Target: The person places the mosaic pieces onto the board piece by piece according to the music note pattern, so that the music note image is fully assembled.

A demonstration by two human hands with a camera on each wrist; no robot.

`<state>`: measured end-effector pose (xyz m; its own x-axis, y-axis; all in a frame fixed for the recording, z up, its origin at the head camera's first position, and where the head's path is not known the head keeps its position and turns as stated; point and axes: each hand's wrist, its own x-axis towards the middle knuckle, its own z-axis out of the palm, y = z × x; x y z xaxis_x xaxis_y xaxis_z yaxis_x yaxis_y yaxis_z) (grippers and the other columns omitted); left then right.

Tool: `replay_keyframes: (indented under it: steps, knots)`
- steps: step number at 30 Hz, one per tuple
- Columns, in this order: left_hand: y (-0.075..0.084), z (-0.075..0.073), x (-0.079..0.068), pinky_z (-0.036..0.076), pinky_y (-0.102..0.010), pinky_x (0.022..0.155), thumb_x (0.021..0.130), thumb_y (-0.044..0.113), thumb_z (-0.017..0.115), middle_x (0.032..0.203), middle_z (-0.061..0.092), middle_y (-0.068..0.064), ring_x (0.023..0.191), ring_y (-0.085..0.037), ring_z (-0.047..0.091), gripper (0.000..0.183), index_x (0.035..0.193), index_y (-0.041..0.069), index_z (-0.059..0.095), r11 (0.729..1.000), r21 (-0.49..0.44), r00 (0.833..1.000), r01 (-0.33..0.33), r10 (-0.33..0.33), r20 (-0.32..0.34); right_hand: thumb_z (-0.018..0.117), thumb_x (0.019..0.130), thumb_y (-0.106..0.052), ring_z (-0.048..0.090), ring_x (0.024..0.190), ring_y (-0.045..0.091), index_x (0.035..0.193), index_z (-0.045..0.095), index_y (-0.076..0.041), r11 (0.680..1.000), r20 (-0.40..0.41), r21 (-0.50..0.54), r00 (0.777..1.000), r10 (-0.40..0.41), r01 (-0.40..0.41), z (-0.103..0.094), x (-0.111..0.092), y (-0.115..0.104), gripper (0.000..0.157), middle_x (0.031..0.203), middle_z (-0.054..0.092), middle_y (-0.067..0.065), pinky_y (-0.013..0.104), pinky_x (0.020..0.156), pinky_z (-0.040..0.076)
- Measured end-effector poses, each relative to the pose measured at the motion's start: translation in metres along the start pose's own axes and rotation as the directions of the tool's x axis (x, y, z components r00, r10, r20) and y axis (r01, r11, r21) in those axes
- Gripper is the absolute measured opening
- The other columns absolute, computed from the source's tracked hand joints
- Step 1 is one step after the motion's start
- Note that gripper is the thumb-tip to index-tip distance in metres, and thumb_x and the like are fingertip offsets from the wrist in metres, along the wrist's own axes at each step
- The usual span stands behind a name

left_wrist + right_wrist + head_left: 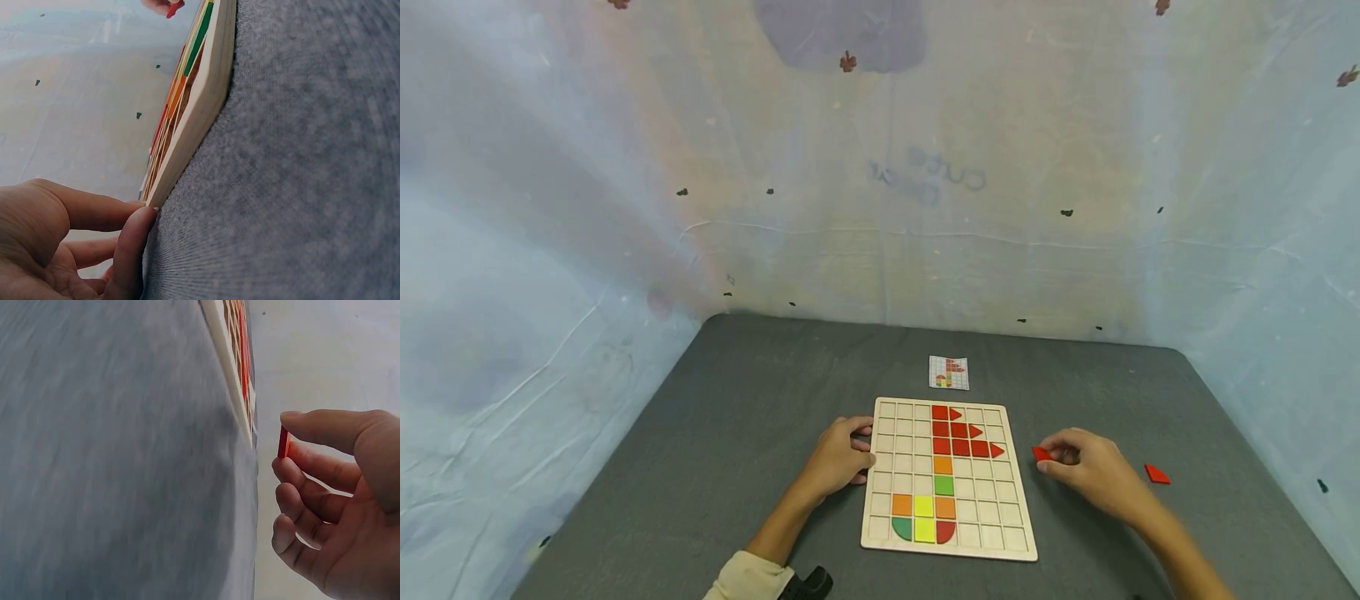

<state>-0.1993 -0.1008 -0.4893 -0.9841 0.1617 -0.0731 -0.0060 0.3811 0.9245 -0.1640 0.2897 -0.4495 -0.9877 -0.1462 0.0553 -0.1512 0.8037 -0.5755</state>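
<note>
A pale wooden grid board (955, 552) lies on the grey table with colored tiles in its cells. At its left side my left hand (835, 457) pinches the edge between thumb and forefinger; the left wrist view shows this hand (56, 244) at a corner of the board (209, 81). Off the board's right edge, my right hand (1093, 471) holds a small red tile (1041, 454). Seen from the right wrist, the tile (284, 444) is edge-on between thumb and fingers, above the table; its full shape is hidden.
Another red tile (1157, 474), with one rounded side, lies on the table right of my right hand. Behind the board is a small pattern card (949, 373) with a colored grid. Red tiles (959, 430) fill cells near the board's top. Whitish sheeting surrounds the table.
</note>
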Motion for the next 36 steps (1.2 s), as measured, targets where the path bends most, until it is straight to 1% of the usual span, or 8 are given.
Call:
replay_keyframes:
  steps: [3, 8, 12, 17, 24, 28, 32, 36]
  knots:
    - [-0.001, 0.0, 0.0, 0.063, -0.034, 0.056, 0.084, -0.003, 0.076, 0.129, 0.057, -0.015, 0.102, -0.024, 0.063, 0.061, 0.143, 0.0, 0.062, 1.0, -0.003, 1.0, -0.006, 0.006, -0.001, 0.087, 0.089, -0.024, 0.057, 0.08, 0.005, 0.104, 0.078, -0.014, 0.999, 0.004, 0.024, 0.999, -0.033, 0.033, 0.006, 0.005, -0.008, 0.02, 0.091, 0.066, -0.005, 0.024, 0.066, 0.049]
    - [-0.001, 0.0, 0.0, 0.063, -0.034, 0.057, 0.085, -0.003, 0.075, 0.129, 0.057, -0.015, 0.103, -0.024, 0.063, 0.061, 0.144, 0.0, 0.061, 1.0, -0.002, 1.0, 0.0, 0.0, 0.0, 0.087, 0.088, -0.02, 0.057, 0.081, 0.007, 0.104, 0.078, -0.015, 0.997, 0.011, 0.039, 0.998, -0.064, 0.063, 0.014, 0.012, -0.02, 0.019, 0.093, 0.067, -0.006, 0.024, 0.066, 0.049]
    - [0.0, 0.001, 0.0, 0.063, -0.034, 0.057, 0.085, -0.003, 0.075, 0.129, 0.057, -0.015, 0.103, -0.024, 0.063, 0.061, 0.144, -0.001, 0.061, 1.0, 0.0, 1.0, 0.0, 0.0, 0.001, 0.086, 0.088, -0.018, 0.056, 0.079, 0.007, 0.103, 0.079, -0.012, 0.994, 0.012, 0.054, 0.996, -0.093, 0.093, 0.02, 0.016, -0.029, 0.018, 0.09, 0.065, -0.006, 0.023, 0.065, 0.049]
    - [0.0, 0.001, 0.0, 0.063, -0.034, 0.056, 0.084, -0.003, 0.076, 0.129, 0.058, -0.015, 0.103, -0.025, 0.063, 0.061, 0.143, 0.0, 0.062, 1.0, 0.0, 1.0, 0.0, 0.0, -0.002, 0.086, 0.089, -0.019, 0.054, 0.078, 0.007, 0.104, 0.079, -0.011, 0.99, 0.037, 0.066, 0.991, -0.13, 0.127, 0.027, 0.02, -0.04, 0.018, 0.089, 0.064, -0.005, 0.024, 0.064, 0.047]
    - [0.0, 0.0, -0.001, 0.063, -0.034, 0.056, 0.084, -0.003, 0.075, 0.129, 0.058, -0.015, 0.103, -0.024, 0.064, 0.061, 0.143, -0.001, 0.062, 1.0, -0.002, 1.0, -0.002, 0.002, -0.005, 0.085, 0.089, -0.015, 0.057, 0.082, 0.009, 0.104, 0.079, -0.008, 0.98, 0.06, 0.096, 0.982, -0.181, 0.175, 0.038, 0.024, -0.053, 0.018, 0.096, 0.069, -0.001, 0.024, 0.068, 0.051]
    - [0.0, 0.0, -0.001, 0.063, -0.033, 0.056, 0.084, -0.003, 0.075, 0.129, 0.058, -0.015, 0.103, -0.025, 0.064, 0.06, 0.143, -0.001, 0.062, 1.0, 0.008, 1.0, 0.0, 0.0, -0.009, 0.085, 0.087, -0.014, 0.056, 0.08, 0.008, 0.103, 0.079, -0.005, 0.974, 0.064, 0.105, 0.976, -0.207, 0.2, 0.045, 0.027, -0.061, 0.019, 0.092, 0.067, -0.003, 0.024, 0.067, 0.05]
    - [0.0, 0.0, 0.0, 0.062, -0.032, 0.055, 0.085, -0.003, 0.075, 0.129, 0.058, -0.015, 0.104, -0.024, 0.064, 0.06, 0.143, 0.0, 0.062, 1.0, 0.01, 1.0, -0.003, 0.003, -0.01, 0.086, 0.087, -0.015, 0.054, 0.078, 0.007, 0.102, 0.079, -0.005, 0.974, 0.07, 0.097, 0.975, -0.211, 0.204, 0.051, 0.03, -0.069, 0.019, 0.087, 0.065, -0.006, 0.023, 0.066, 0.049]
    - [-0.001, 0.0, 0.0, 0.062, -0.032, 0.055, 0.084, -0.003, 0.075, 0.128, 0.058, -0.015, 0.103, -0.024, 0.064, 0.06, 0.143, -0.001, 0.062, 1.0, 0.008, 1.0, -0.013, 0.013, -0.007, 0.086, 0.088, -0.016, 0.056, 0.08, 0.008, 0.102, 0.079, -0.007, 0.975, 0.096, 0.111, 0.975, -0.202, 0.191, 0.056, 0.03, -0.076, 0.018, 0.089, 0.066, -0.006, 0.023, 0.069, 0.051]
